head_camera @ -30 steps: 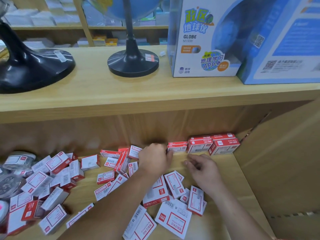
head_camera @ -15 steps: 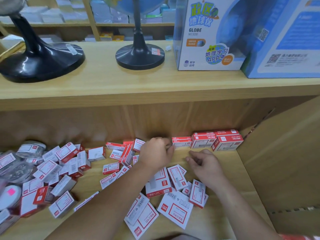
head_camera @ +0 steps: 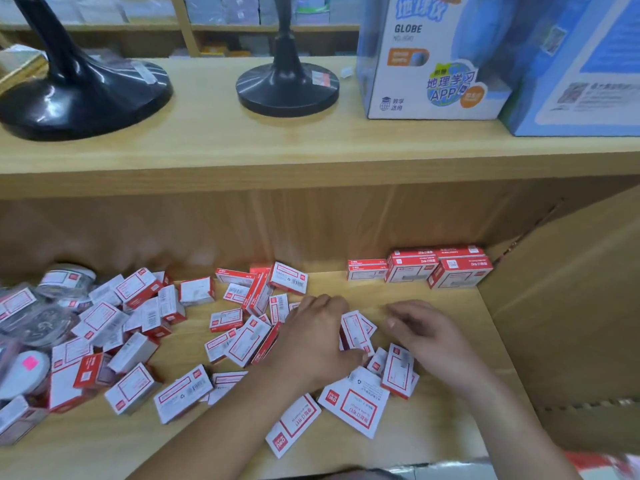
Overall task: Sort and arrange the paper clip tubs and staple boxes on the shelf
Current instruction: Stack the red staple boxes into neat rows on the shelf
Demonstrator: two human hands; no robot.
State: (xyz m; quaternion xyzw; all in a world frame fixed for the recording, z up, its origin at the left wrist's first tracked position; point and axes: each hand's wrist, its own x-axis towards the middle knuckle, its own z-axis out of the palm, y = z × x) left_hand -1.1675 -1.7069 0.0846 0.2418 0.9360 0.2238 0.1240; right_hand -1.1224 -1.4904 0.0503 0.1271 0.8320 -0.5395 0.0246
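Several red-and-white staple boxes lie scattered over the lower wooden shelf. A neat row of staple boxes stands against the back wall at the right. Clear paper clip tubs are heaped at the far left. My left hand rests on the middle of the pile, its thumb and fingers curled round one tilted staple box. Just to its right, my right hand hovers over more boxes with loosely curled fingers, blurred, and holds nothing.
A cardboard panel walls off the shelf's right side. The upper shelf overhangs the back and carries two black globe stands and blue globe cartons. Bare wood lies between the back row and my hands.
My left hand has pulled back from the row at the back wall to the loose pile. My right hand has shifted slightly toward me. The camera has moved closer.
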